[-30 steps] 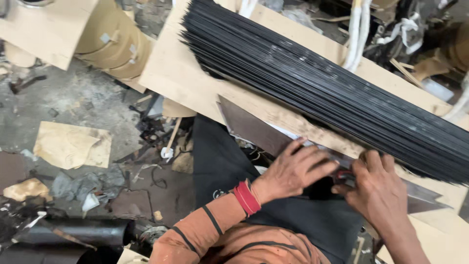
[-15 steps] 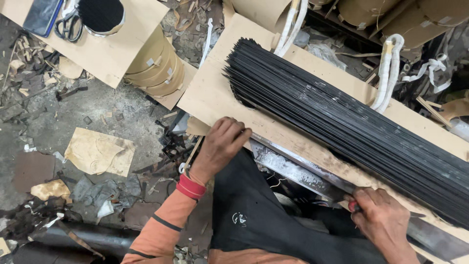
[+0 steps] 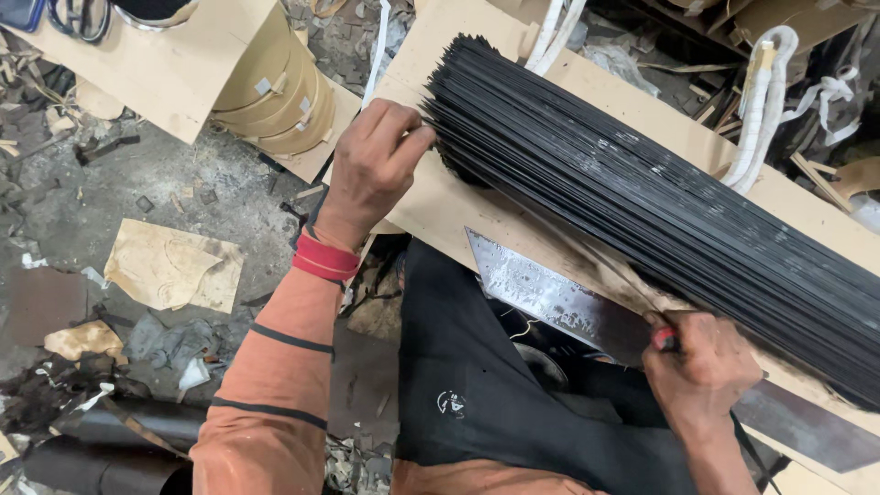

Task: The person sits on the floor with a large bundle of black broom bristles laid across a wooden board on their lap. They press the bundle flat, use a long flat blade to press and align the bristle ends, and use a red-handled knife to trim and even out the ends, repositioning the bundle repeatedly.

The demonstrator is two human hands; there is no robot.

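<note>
A long stack of thin black strips lies slantwise on a pale wooden board. My left hand pinches the end of a strip at the stack's near left end. A single thin strip runs from there toward my right hand. That hand is closed on a small red-handled tool at the board's near edge. A worn flat metal blade lies along that edge between my hands, above my dark apron.
Tan tape rolls lie under another board at top left, with scissors on it. White cords hang beyond the stack. A cardboard scrap, debris and a dark pipe litter the floor at left.
My left hand has left the spot beside my right hand and travelled along the board to the stack's left end, where it now pinches a strip. My right hand stays at the blade.
</note>
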